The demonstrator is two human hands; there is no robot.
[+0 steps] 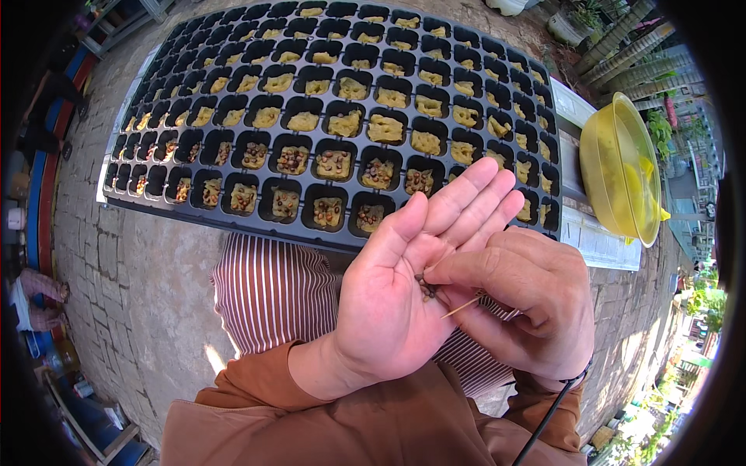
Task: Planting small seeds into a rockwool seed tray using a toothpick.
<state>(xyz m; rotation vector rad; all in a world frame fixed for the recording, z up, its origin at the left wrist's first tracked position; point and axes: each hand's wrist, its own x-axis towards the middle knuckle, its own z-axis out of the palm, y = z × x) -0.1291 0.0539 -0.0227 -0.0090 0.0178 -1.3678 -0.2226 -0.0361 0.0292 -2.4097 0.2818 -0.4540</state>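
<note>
My left hand is palm up above the near edge of a black plastic seedling tray, cupping a small heap of brown seeds. My right hand pinches a thin wooden stick, and its fingertips touch the palm beside the seeds. Yellowish, sponge-like growing plugs fill many of the tray's cells. Reddish-brown seeds lie on plugs in the two nearest rows. Both hands hide part of the tray's near right side.
A translucent yellow plastic basin stands at the right on a pale slatted table under the tray. My knees in striped cloth are just below the tray. Paving surrounds me. Other people's legs show at the far left.
</note>
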